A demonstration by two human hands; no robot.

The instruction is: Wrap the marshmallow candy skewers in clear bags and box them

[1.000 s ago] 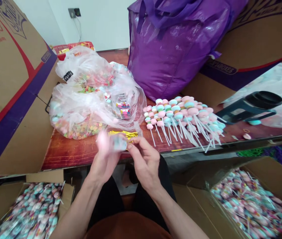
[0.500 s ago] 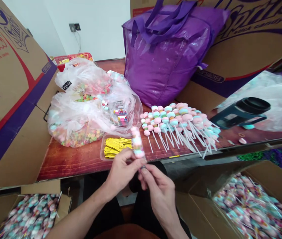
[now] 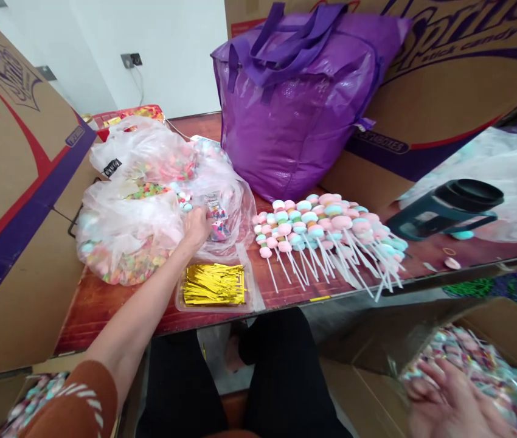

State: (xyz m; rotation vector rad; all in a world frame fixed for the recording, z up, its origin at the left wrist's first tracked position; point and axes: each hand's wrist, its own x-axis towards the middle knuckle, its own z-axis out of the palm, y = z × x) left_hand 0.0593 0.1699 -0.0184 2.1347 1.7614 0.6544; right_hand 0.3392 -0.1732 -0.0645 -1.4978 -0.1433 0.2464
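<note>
My left hand (image 3: pixel 197 226) reaches forward into the clear plastic bags of loose candy (image 3: pixel 126 237). Its fingertips touch a small stack of printed wrappers (image 3: pixel 217 220), and its grip is hidden. Low on the right, my right hand (image 3: pixel 450 406) is blurred, with fingers spread and nothing in them. It hovers over the cardboard box of wrapped candy skewers (image 3: pixel 482 365). A tray of gold twist ties (image 3: pixel 214 285) lies at the table's front edge. Beside it is a pile of unwrapped pastel candy skewers (image 3: pixel 326 234).
A big purple bag (image 3: pixel 299 103) stands at the back of the wooden table (image 3: pixel 112 298). Printed cardboard boxes wall in the left (image 3: pixel 7 201) and right (image 3: pixel 459 73). A dark lidded cup (image 3: pixel 450 210) lies at right. Another box of wrapped skewers (image 3: pixel 25 407) sits lower left.
Both hands held a wrapped skewer together in front of me. Now they are apart: the left has reached into the plastic bags and the right has swung down to the right-hand box, with no skewer in it.
</note>
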